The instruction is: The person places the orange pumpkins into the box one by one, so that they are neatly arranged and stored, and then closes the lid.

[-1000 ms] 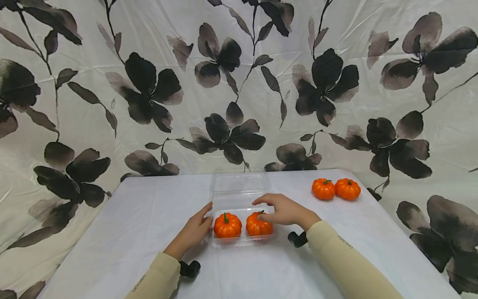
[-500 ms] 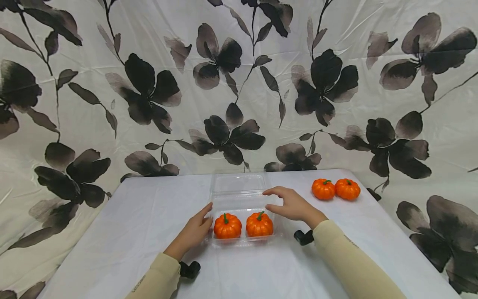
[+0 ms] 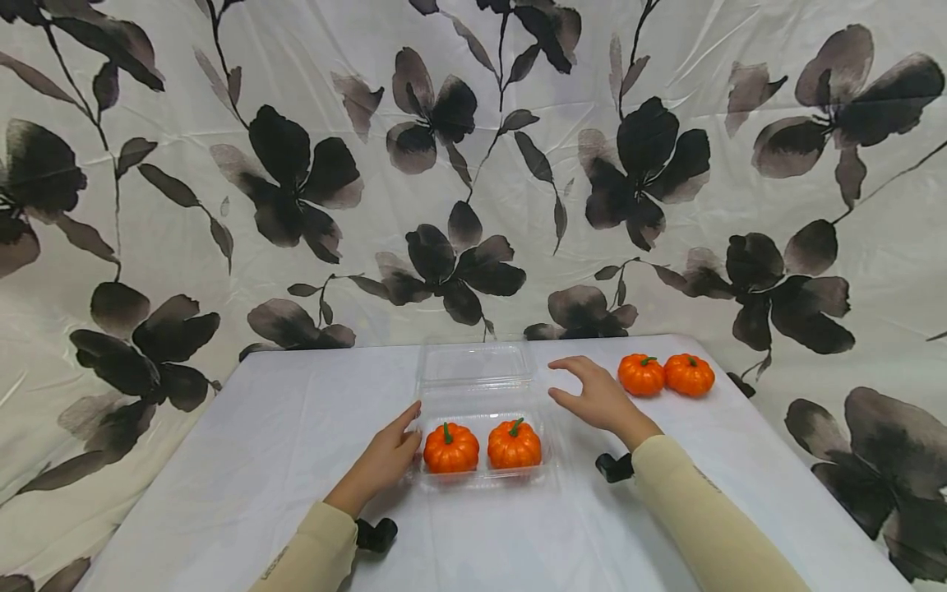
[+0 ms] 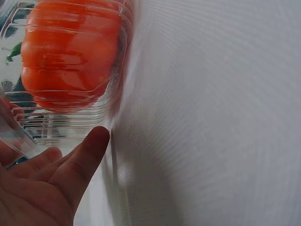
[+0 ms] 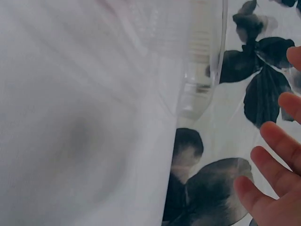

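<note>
A clear plastic clamshell box (image 3: pixel 482 478) stands in the middle of the table, its lid (image 3: pixel 475 363) folded back. Inside sit two small orange pumpkins side by side, a left one (image 3: pixel 450 448) and a right one (image 3: pixel 514 444), each with a green stem. My left hand (image 3: pixel 385 454) rests at the box's left side with fingers extended; in the left wrist view the thumb (image 4: pixel 82 162) lies by the clear wall. My right hand (image 3: pixel 595 396) hovers right of the box, fingers spread, holding nothing. Two more pumpkins, a nearer one (image 3: pixel 640 375) and a farther one (image 3: pixel 689 375), lie beyond it.
A white cloth covers the table (image 3: pixel 296 427). Behind it hangs a pale curtain (image 3: pixel 547 247) printed with dark flowers. The pair of loose pumpkins is close to the table's back right corner.
My right hand has moved off the right pumpkin in the box, going right and slightly back toward the loose pair. The left hand and the box have stayed in place.
</note>
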Tool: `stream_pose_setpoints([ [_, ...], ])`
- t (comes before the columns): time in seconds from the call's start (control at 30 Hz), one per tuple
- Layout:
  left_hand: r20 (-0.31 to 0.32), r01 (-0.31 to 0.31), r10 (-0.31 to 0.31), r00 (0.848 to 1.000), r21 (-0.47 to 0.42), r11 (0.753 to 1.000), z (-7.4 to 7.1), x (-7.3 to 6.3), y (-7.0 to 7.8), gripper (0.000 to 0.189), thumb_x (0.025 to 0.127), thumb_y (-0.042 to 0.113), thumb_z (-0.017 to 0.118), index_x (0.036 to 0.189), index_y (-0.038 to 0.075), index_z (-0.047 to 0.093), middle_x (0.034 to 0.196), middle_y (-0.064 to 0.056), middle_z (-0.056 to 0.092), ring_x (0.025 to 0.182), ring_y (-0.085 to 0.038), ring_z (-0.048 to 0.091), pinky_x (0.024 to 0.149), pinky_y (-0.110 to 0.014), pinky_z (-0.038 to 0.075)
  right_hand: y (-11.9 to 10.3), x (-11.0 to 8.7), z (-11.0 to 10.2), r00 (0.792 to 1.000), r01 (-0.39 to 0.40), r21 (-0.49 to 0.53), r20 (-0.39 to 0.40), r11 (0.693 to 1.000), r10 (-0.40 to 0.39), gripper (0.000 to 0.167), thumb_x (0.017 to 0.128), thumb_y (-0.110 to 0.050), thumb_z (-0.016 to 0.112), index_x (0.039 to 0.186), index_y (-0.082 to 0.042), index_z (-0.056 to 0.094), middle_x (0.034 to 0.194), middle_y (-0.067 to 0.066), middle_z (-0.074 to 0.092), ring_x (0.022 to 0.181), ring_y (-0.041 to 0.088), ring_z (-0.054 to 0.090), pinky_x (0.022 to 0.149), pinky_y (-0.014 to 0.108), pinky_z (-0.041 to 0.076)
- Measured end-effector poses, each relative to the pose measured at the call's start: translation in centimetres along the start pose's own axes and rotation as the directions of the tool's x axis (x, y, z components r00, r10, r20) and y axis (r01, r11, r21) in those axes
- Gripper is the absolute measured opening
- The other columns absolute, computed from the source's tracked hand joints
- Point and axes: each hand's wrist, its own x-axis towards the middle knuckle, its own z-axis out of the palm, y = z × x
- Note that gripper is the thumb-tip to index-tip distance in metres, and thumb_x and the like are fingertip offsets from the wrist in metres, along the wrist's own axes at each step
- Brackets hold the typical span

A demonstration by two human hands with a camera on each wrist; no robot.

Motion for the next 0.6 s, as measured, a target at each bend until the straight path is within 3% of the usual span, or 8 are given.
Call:
stream_pose_setpoints([
  [0.17, -0.001, 0.004, -0.004, 1.0, 0.003, 1.0, 0.0, 0.1, -0.1, 0.059, 0.099, 0.026, 0.047, 0.154, 0.019, 0.027, 0.154, -0.01, 0.04, 0.107, -0.02, 0.06, 0.098, -0.048, 0.05, 0.9, 0.0, -0.1, 0.997, -0.02, 0.005, -0.08, 1.0, 0.02, 0.047, 0.089, -0.037, 0.066, 0.131, -0.017, 0.058, 0.139, 0.01, 0.053, 0.129, 0.033, 0.049, 0.108, 0.055, 0.039],
  [0.43, -0.002, 0.0, 0.0, 1.0, 0.004, 1.0, 0.0, 0.2, 0.0, 0.059, 0.099, 0.025, 0.046, 0.154, 0.018, 0.027, 0.153, -0.01, 0.041, 0.1, -0.019, 0.058, 0.1, -0.048, 0.049, 2.1, 0.2, -0.5, 0.977, -0.158, 0.055, -0.137, 0.986, 0.165, 0.056, 0.09, -0.039, 0.065, 0.139, -0.016, 0.049, 0.146, 0.015, 0.043, 0.133, 0.037, 0.041, 0.109, 0.059, 0.036],
  [0.6, 0.001, 0.006, -0.006, 1.0, 0.003, 1.0, 0.0, 0.2, 0.1, 0.059, 0.099, 0.025, 0.046, 0.154, 0.018, 0.027, 0.153, -0.01, 0.041, 0.099, -0.018, 0.058, 0.099, -0.047, 0.05, 3.1, 0.2, -0.6, 0.961, -0.196, 0.081, -0.183, 0.977, 0.208, 0.058, 0.09, -0.038, 0.065, 0.14, -0.015, 0.048, 0.147, 0.016, 0.04, 0.133, 0.038, 0.04, 0.11, 0.059, 0.035],
])
